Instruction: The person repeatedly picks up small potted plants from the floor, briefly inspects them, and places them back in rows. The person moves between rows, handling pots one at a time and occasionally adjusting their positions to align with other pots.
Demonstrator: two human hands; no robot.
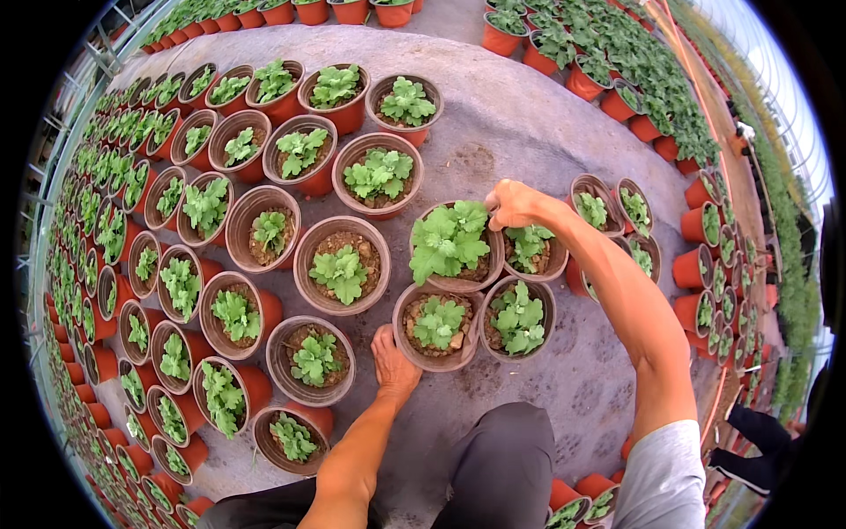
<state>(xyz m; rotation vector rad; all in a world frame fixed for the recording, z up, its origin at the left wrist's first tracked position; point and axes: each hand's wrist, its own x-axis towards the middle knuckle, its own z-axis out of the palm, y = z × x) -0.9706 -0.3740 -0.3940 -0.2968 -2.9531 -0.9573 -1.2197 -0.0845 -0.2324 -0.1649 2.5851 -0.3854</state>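
Before me, four potted plants stand in a tight cluster on grey ground fabric. My right hand [514,205] has its fingers bent at the rim of the back left pot, which holds the largest leafy plant [449,241]; its fingertips are partly hidden, and whether they grip the rim I cannot tell. The front left pot of the cluster [437,324] has soil and a small green plant. My left hand [395,360] is low against this pot's left side, with part of the hand hidden by the pot. Another potted plant [517,319] touches it on the right.
Rows of red-brown plastic pots [341,264] with young plants fill the left side. More pots [591,205] stand beyond my right forearm. Dense potted plants [621,66] lie at the upper right. Another person's dark-clothed legs [753,443] show at the right edge.
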